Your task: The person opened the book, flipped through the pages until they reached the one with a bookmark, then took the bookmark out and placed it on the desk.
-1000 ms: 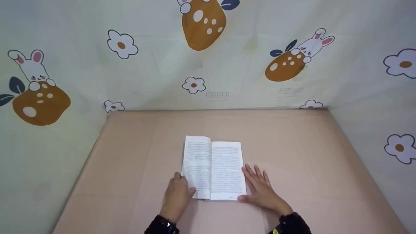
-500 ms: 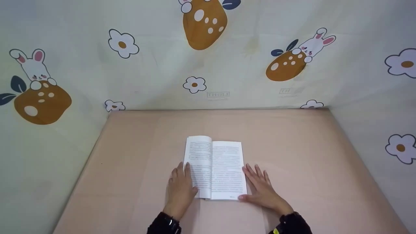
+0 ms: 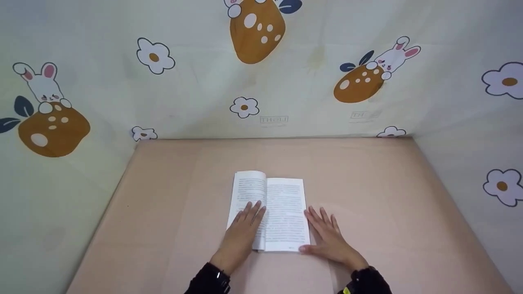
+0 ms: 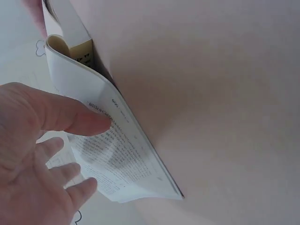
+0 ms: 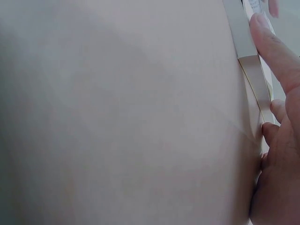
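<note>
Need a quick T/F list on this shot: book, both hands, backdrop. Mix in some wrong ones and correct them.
1. The book lies open on a pinkish surface. True.
2. The left hand lies over the right page. False: it lies over the left page.
3. The right hand is at the book's right edge. True.
4. The right hand is clenched into a fist. False: it is open, with the fingers spread.
5. The backdrop is printed with rabbits and flowers. True.
</note>
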Demonstrator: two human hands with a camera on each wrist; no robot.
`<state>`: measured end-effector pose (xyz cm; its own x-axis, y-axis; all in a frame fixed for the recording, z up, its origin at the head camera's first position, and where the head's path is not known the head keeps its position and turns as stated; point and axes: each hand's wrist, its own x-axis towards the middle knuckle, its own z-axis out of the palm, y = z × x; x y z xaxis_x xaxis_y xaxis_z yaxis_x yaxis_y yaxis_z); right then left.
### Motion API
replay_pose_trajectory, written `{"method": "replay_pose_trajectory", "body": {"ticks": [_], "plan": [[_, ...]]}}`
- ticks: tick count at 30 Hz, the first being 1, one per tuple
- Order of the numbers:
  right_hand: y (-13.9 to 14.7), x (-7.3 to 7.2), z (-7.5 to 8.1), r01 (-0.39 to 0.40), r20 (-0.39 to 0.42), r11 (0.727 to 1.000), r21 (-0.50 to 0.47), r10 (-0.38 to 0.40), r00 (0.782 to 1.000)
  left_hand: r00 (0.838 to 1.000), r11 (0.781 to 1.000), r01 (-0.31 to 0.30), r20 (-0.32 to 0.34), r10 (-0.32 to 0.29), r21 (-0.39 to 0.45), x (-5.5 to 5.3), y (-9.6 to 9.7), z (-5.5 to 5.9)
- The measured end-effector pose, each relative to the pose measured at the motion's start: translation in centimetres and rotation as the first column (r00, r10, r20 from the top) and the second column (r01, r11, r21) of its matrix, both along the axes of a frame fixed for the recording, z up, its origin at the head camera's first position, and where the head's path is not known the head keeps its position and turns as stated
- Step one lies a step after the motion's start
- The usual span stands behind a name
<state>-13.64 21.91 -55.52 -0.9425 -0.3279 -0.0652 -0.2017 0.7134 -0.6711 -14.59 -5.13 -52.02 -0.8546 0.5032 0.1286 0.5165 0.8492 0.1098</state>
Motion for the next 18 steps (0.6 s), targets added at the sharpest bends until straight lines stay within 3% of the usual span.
{"method": "replay_pose_trajectory", "body": {"ticks": [7, 14, 18], "plan": [[0.04, 0.00, 0.04, 0.000, -0.015, 1.000, -0.007, 0.000, 1.000, 0.997, 1.000, -0.002, 0.074, -0.001, 0.029, 0.12, 0.16, 0.38], [-0.03, 0.00, 0.12, 0.007, 0.027, 1.000, -0.020, -0.007, 1.000, 0.990, 0.998, -0.062, 0.127, 0.059, 0.021, 0.25, 0.68, 0.85], [-0.09, -0.01, 0.15, 0.017, 0.044, 0.999, -0.030, -0.015, 0.999, 0.991, 0.996, -0.084, 0.110, 0.082, 0.022, 0.26, 0.91, 0.82]]}}
